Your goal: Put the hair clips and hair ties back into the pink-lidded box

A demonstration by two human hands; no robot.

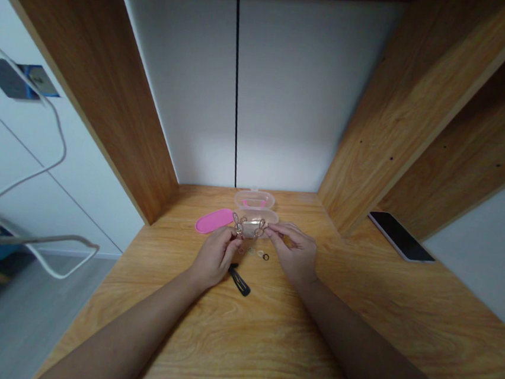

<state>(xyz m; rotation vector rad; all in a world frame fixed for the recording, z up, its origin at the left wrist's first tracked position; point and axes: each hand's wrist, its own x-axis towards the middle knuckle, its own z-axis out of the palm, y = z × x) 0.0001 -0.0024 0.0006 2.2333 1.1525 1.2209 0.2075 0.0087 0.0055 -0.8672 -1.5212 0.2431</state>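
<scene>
A shiny rose-gold metal hair claw with looped wire ends is held up between both hands. My left hand pinches its left end between thumb and fingers. At the other end, the fingertips of my right hand are closed on the loops. Directly behind it stands an open clear plastic case, partly hidden, its hinged lid tipped back. Below the hands lie several small elastic bands, among them a black band. A black snap hair clip rests beside my left wrist.
A pink oval tray lies left of the case. The wooden desk has upright panels on both sides and a white wall behind. A phone lies far right. A white cable hangs at the left.
</scene>
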